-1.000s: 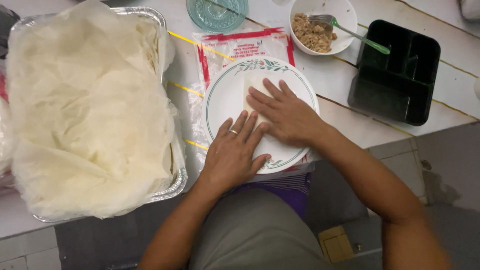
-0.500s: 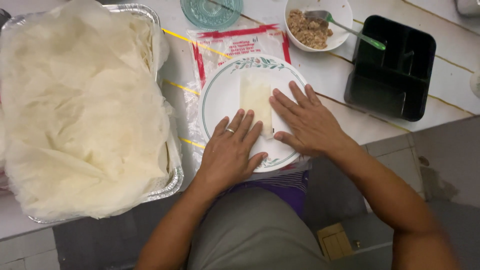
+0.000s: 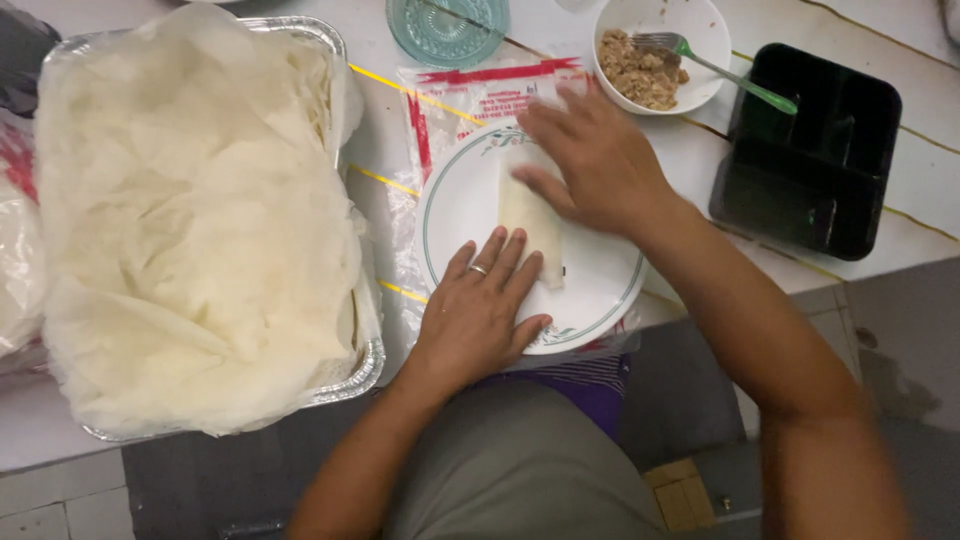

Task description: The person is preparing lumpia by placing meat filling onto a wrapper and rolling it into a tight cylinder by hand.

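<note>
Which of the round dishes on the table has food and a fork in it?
The small white bowl at the top, holding brown filling and a green-handled fork. The big plate holds a pale roll; the blue glass dish shows neither.

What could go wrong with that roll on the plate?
The wrapper roll looks thin and soft, so pressing hard with the right hand or left hand might tear it. The plate hangs a little past the table edge, so a push could tip it. The right arm is near the fork in the filling bowl.
</note>
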